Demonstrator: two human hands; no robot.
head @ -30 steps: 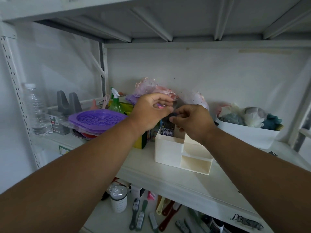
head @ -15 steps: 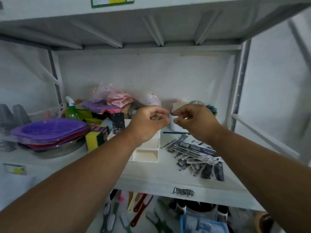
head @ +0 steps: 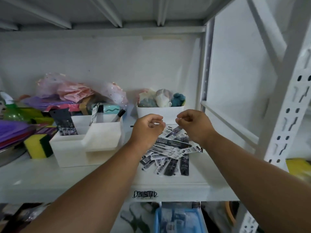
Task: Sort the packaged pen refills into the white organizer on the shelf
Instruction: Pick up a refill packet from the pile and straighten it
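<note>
Both hands hover with curled fingers over a loose pile of packaged pen refills (head: 170,153) on the shelf (head: 101,180): left hand (head: 148,130), right hand (head: 193,125). The white organizer (head: 87,140), left of them, holds a few packs.

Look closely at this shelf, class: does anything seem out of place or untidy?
Yes. The packaged pen refills lie in a loose, overlapping heap on the white shelf, right of the white organizer, not sorted into it. Only a few packs stand inside. Both hands hover above the heap.
</note>
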